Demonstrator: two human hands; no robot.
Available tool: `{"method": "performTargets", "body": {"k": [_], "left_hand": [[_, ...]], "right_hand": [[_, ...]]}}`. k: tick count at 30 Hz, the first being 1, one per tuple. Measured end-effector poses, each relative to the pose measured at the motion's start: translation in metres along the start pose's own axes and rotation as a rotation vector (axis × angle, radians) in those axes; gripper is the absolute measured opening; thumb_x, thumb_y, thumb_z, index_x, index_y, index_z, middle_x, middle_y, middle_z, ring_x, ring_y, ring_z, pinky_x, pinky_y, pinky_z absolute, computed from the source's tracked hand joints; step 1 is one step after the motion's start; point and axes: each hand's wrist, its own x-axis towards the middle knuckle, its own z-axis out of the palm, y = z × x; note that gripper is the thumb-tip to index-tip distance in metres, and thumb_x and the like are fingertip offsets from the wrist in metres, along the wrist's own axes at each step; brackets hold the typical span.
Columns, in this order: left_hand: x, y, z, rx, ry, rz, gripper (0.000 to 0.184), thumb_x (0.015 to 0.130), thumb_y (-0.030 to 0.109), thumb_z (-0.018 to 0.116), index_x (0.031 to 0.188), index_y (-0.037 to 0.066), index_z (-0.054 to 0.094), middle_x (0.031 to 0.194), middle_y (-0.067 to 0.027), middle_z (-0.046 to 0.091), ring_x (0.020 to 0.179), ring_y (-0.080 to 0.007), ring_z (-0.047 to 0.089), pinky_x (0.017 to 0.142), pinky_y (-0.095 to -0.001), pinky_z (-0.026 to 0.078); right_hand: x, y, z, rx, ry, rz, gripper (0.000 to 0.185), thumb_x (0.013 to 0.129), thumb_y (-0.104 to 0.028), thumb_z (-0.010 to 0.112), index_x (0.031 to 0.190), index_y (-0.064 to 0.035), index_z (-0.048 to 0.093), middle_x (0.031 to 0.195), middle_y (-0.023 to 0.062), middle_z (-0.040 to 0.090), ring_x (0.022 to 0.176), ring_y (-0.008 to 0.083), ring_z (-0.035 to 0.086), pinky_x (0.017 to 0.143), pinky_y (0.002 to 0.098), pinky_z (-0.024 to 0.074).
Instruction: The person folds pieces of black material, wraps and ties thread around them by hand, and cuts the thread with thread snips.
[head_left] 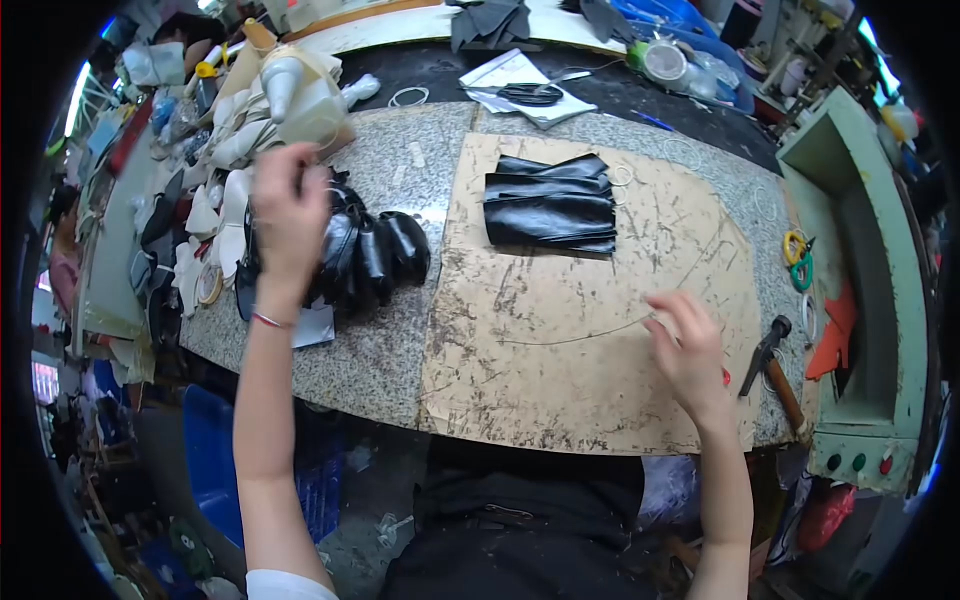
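My left hand (290, 215) is raised at the left, over the near side of a pile of glossy black leather-like pieces (375, 250). Motion smears its fingers, so whether they hold anything is unclear. Over the scratched tan cutting board (590, 400) is my right hand (690, 350), its thumb and forefinger curved with a gap between them. A thin dark line (570, 341), thread or scratch, runs across the board toward those fingertips. Farther back on the board lies a stack of flat black strips (550, 205), beyond the right hand's reach at this moment.
At right are a hammer (775, 365), scissors with yellow and green handles (800, 260) and a green metal housing (880, 290). Papers with a dark coil (530, 92) lie at the back. Pale cut pieces (215, 220) and a white bottle (282, 85) crowd the left.
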Motion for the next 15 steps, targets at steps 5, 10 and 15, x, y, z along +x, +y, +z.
{"method": "performTargets", "body": {"k": [5,10,15], "left_hand": [[-0.044,0.14,0.065,-0.64,-0.5,0.012,0.02,0.084,0.009,0.07,0.102,0.002,0.066,0.101,-0.0148,0.064,0.096,-0.034,0.062,0.085,-0.0403,0.051],[-0.057,0.164,0.14,-0.522,-0.512,0.131,0.021,0.081,0.014,0.075,0.097,0.003,0.067,0.097,-0.0127,0.063,0.097,-0.0325,0.061,0.085,-0.0397,0.051],[-0.053,0.161,0.151,-0.458,-0.665,0.257,0.019,0.081,0.018,0.076,0.092,0.004,0.069,0.094,-0.009,0.061,0.097,-0.0298,0.06,0.085,-0.0395,0.05]], "right_hand": [[0.1,0.003,0.041,0.095,-0.067,-0.171,0.023,0.081,0.002,0.069,0.103,-0.0018,0.065,0.101,0.0147,0.066,0.096,0.0346,0.064,0.082,0.0393,0.0512],[0.122,0.02,0.051,-0.038,-0.24,-0.208,0.023,0.079,-0.006,0.073,0.101,-0.0058,0.068,0.097,0.0101,0.063,0.096,0.0308,0.063,0.084,0.0402,0.0521],[0.125,0.031,0.054,0.101,-0.282,-0.135,0.024,0.078,-0.008,0.076,0.101,-0.0073,0.071,0.096,0.009,0.062,0.096,0.0281,0.064,0.084,0.0377,0.0524]]}}
